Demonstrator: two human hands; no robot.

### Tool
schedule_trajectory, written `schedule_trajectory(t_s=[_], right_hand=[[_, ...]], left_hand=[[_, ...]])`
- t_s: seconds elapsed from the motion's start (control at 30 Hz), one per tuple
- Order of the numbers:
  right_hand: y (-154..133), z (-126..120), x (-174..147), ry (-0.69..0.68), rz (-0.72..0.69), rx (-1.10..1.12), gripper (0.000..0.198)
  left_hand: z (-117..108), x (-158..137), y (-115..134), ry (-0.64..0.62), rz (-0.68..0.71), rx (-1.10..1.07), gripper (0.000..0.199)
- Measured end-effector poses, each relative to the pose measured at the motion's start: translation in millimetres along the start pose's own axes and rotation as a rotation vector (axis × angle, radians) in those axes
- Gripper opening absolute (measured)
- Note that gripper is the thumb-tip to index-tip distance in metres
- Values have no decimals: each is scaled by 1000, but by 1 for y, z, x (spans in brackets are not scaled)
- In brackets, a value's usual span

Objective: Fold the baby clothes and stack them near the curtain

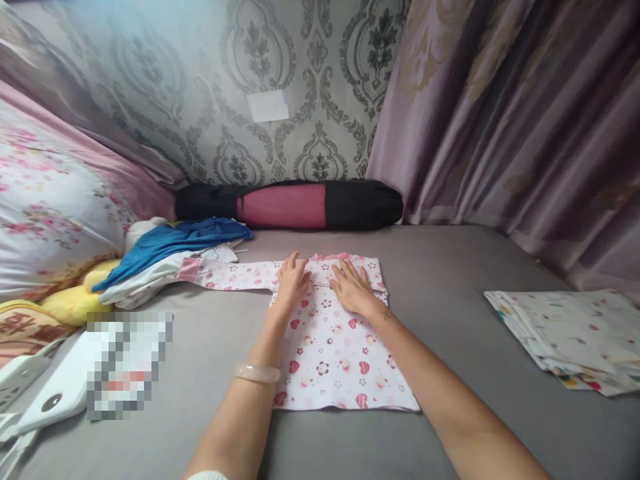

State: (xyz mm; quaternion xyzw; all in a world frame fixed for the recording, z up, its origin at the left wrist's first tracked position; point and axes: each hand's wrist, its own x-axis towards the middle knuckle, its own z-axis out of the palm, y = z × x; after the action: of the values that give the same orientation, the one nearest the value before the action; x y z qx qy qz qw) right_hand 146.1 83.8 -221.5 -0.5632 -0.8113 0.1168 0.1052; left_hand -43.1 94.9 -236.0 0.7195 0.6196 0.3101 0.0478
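Observation:
A white long-sleeved top (333, 347) with pink hearts and flowers lies flat on the grey bed sheet. One sleeve (233, 275) with a pink cuff stretches out to the left, while the right side is folded in across the upper part. My left hand (293, 283) rests on the top near the left shoulder, fingers spread. My right hand (351, 285) lies flat on the folded part at the right, its fingers apart. Neither hand grips the cloth.
Folded white patterned cloth (565, 337) lies at the right. To the left are a blue garment (175, 243), yellow plush items (77, 303), a floral pillow (55, 207) and a white strapped object (63, 387). A black and red long bag (283, 205) runs along the wall.

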Motion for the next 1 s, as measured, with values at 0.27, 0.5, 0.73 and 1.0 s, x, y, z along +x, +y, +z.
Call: schedule_trajectory(t_s=[0.27,0.5,0.73,1.0], right_hand=[[-1,4,-2,-23,30,-16,57],[1,10,0,13,119,-10,61],[6,12,3,35,279,-13,68],[13,11,6,37,386,-83,68]], left_hand=[[21,-10,29,-261,164,-25,43],[24,-12,23,-277,162,12,40],[25,-10,20,-218,120,7,38],[15,-10,21,-288,37,104,46]])
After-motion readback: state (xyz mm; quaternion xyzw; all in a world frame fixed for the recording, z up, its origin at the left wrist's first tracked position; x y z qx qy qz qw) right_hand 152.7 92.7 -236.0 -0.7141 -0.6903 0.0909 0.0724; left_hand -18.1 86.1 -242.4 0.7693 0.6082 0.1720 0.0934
